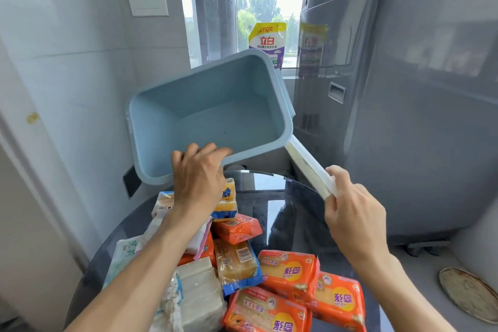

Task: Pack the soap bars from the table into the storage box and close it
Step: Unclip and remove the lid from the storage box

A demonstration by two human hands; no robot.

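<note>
1. Two hands were busy: the left hand (198,178) had its fingers curled over the near rim of the empty blue storage box (210,113), tilted above the table.
2. Her right hand (350,210) pinched the white lid (310,167) by its edge.
3. Wrapped soap bars (288,272) lay heaped on the dark glass table (283,197), none packed yet.
4. Those bars looked firm, but their film wrappers seemed slippery; gripping across the long sides seemed safest.

box (215,113) 1 | lid (310,170) 1 | hands (198,178) 2 | orange soap packs (288,269) 4
</note>
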